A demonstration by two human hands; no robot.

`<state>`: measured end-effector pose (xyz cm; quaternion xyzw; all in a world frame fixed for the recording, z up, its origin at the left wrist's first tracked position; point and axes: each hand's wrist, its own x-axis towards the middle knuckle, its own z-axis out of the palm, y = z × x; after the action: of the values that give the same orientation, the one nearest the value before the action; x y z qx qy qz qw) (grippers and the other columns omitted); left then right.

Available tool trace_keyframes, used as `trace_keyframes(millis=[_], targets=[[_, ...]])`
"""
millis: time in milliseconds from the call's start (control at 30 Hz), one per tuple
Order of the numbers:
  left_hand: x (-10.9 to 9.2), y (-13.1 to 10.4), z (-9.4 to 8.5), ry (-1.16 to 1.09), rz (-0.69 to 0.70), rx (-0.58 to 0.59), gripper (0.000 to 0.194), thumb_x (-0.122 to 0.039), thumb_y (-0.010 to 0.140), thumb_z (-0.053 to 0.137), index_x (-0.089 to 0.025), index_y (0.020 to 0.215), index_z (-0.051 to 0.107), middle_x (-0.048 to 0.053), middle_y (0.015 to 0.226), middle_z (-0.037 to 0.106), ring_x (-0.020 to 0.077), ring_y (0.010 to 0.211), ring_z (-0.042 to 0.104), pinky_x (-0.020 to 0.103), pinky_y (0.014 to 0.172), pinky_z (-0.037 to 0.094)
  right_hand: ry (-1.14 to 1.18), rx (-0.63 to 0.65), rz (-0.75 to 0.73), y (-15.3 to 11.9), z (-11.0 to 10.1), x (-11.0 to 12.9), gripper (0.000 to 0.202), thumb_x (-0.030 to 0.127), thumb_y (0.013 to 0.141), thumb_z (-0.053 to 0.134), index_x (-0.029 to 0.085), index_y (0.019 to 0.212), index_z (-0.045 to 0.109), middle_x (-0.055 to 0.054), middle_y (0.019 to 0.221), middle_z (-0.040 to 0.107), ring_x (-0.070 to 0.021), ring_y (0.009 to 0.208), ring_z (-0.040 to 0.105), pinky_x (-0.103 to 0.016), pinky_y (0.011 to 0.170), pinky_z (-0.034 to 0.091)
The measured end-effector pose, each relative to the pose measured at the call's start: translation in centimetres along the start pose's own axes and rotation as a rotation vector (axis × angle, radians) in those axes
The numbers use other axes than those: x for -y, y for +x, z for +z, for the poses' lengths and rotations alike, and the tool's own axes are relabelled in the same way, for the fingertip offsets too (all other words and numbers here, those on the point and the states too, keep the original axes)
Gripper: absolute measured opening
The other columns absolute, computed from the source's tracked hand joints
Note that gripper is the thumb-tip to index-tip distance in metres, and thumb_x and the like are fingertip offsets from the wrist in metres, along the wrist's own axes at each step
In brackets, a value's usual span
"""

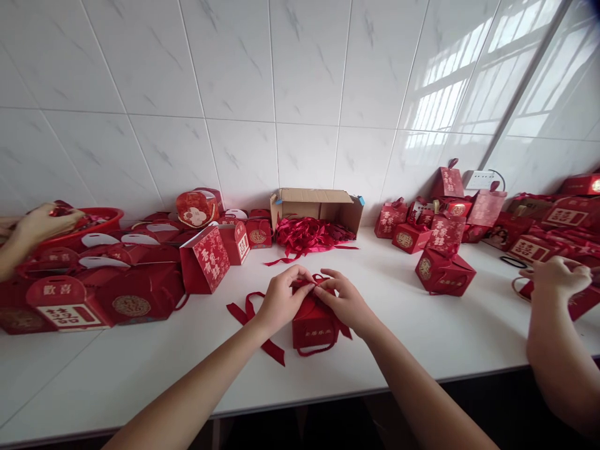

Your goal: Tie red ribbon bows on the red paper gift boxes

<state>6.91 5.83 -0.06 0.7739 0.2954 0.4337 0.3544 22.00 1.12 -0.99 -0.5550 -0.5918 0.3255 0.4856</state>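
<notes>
Pinching ribbon (273, 352) atop box (313, 326) (both hands (282, 300))

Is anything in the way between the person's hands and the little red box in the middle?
Nothing that I can see! The left hand and right hand are already right at the top of the red box. A loose ribbon end lies off to the left side, not blocking them.

Head view, close above the table (389, 290), forward and down toward tiled wall (309, 75).
</notes>
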Motion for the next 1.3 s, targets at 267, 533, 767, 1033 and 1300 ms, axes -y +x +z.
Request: trace_keyframes(millis=[267, 533, 767, 1033, 1300], targets=[[0.8, -0.3, 0.5, -0.166, -0.015, -0.126, 0.015, -0.025, 0.079, 0.058, -0.019, 0.092, 0.051, 0.005, 0.096, 0.058, 0.0165, 0.093, 0.058, 0.029, 0.084, 0.048, 0.435, -0.002, 0.068, -0.3, 1.2, 0.0, 0.029, 0.046, 0.073, 0.066, 0.018, 0.067, 0.069, -0.01, 0.137, 0.045, -0.0287, 0.122, 0.046, -0.034, 0.086, 0.046], [0.4, -0.7, -0.8, 0.01, -0.07, 0.037, 0.016, -0.032, 0.077, 0.064, -0.018, 0.084, 0.067, 0.006, 0.092, 0.069, 0.0206, 0.091, 0.062, 0.033, 0.086, 0.047, 0.285, -0.024, 0.06, -0.9, 0.5, 0.4, 0.033, 0.048, 0.078, 0.059, 0.018, 0.076, 0.072, -0.01, 0.117, 0.06, -0.0251, 0.104, 0.057, -0.033, 0.082, 0.048], [0.2, -0.5, -1.7, 0.069, -0.056, 0.077, 0.014, -0.03, 0.077, 0.063, -0.019, 0.081, 0.07, 0.004, 0.086, 0.071, 0.0198, 0.085, 0.064, 0.031, 0.08, 0.049, -0.307, -0.107, -0.201, -2.5, -1.7, 0.5, 0.02, 0.024, 0.082, 0.053, 0.023, 0.097, 0.066, -0.004, 0.095, 0.07, -0.0218, 0.092, 0.061, -0.037, 0.083, 0.043], [-0.1, -0.4, -1.7, 0.147, 0.004, 0.094, 0.01, -0.025, 0.077, 0.062, -0.02, 0.082, 0.069, 0.003, 0.089, 0.069, 0.0176, 0.086, 0.063, 0.029, 0.081, 0.048, -0.519, 0.201, -0.097, -3.3, -4.5, 5.0, 0.03, 0.046, 0.083, 0.054, 0.022, 0.1, 0.059, 0.004, 0.054, 0.055, -0.0131, 0.049, 0.05, -0.024, 0.047, 0.035], [-0.8, 0.1, -2.3, 0.28, 0.191, 0.129, 0.009, -0.021, 0.08, 0.06, -0.02, 0.081, 0.069, 0.001, 0.083, 0.069, 0.0154, 0.081, 0.062, 0.028, 0.078, 0.046, -0.345, 0.167, -0.159, 1.3, -3.7, 3.2, 0.018, 0.033, 0.081, 0.056, 0.018, 0.091, 0.06, -0.004, 0.086, 0.066, -0.0135, 0.068, 0.059, -0.025, 0.06, 0.047]])
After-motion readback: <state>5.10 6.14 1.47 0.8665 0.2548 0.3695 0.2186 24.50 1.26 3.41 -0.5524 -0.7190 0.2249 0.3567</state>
